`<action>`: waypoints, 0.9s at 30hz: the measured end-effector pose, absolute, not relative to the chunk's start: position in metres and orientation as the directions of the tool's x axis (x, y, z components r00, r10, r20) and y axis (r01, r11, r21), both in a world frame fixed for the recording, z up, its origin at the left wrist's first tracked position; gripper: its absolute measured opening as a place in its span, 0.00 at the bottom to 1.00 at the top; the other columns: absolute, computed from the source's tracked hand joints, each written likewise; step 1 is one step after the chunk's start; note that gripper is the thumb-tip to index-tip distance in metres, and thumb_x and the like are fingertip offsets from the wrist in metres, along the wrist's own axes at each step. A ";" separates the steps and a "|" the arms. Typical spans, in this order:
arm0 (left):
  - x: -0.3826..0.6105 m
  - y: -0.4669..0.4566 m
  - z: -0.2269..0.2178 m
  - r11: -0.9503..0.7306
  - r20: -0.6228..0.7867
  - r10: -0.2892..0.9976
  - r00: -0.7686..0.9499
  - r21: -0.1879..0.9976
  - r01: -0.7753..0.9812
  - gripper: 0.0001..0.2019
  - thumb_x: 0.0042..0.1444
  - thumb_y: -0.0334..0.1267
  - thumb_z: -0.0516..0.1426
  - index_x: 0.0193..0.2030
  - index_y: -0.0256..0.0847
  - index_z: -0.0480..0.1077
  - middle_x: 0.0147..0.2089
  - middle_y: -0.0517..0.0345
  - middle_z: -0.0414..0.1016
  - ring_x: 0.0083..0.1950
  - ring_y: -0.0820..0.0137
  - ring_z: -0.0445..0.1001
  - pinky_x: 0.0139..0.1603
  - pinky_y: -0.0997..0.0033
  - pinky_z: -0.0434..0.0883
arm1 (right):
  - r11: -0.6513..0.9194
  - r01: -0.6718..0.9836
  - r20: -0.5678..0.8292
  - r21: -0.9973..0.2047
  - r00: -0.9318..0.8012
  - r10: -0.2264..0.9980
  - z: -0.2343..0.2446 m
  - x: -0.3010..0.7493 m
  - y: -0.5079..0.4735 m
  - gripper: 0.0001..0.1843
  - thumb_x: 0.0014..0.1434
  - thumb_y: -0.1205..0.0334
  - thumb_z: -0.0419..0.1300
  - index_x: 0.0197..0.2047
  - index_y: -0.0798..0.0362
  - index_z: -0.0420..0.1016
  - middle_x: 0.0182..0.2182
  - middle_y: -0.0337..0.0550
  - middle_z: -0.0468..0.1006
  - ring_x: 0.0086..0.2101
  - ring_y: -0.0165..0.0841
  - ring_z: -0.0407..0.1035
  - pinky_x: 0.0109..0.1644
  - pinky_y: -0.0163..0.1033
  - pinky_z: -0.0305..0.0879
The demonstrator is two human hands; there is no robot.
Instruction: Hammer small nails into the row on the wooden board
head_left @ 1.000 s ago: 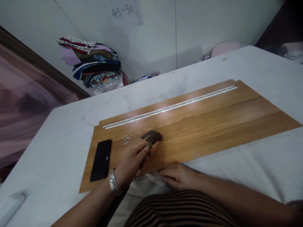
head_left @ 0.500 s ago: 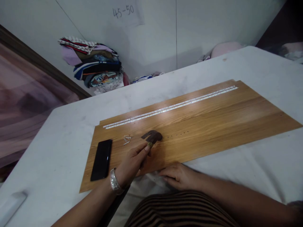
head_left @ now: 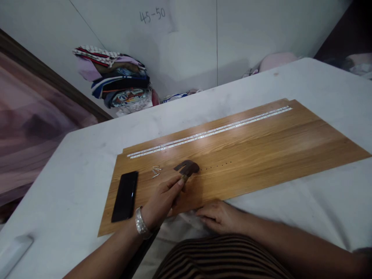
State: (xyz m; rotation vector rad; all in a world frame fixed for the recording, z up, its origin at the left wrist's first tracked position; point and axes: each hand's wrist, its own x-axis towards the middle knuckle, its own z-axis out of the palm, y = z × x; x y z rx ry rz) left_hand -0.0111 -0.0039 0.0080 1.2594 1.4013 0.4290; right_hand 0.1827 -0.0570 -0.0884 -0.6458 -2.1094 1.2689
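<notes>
Grips curved, dark claw hammer [head_left: 187, 167] in closed left fingers [head_left: 176, 187]; rests half-curled right fingers [head_left: 207, 210] at wood-grained board [head_left: 261, 147]; cannot tell if gripping.

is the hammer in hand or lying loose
In hand: the left hand grips the hammer by its handle, thumb close to the head.

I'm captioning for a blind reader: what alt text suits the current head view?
A person's left hand grips a claw hammer over a wood-grain board; the right hand is at the board's near edge. On the board lie a black phone, several nail-like metal pieces and two long pale strips.
</notes>
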 end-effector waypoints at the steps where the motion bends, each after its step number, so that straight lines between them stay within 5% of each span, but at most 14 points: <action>1: -0.011 -0.004 0.008 0.355 -0.480 0.849 0.221 0.827 0.436 0.21 0.55 0.58 0.52 0.28 0.40 0.66 0.18 0.66 0.55 0.18 0.77 0.54 0.17 0.77 0.50 | 0.424 0.101 0.234 -0.900 -0.709 0.665 -0.088 0.183 -0.057 0.15 0.61 0.69 0.51 0.48 0.55 0.74 0.39 0.47 0.80 0.40 0.33 0.73 0.44 0.35 0.65; 27: -0.012 -0.004 0.007 0.343 -0.473 0.848 0.237 0.833 0.434 0.21 0.56 0.57 0.51 0.30 0.39 0.66 0.19 0.67 0.56 0.19 0.78 0.55 0.18 0.78 0.51 | 0.448 0.142 0.228 -0.883 -0.704 0.672 -0.086 0.183 -0.056 0.14 0.60 0.68 0.51 0.46 0.54 0.75 0.36 0.45 0.81 0.37 0.32 0.74 0.40 0.34 0.66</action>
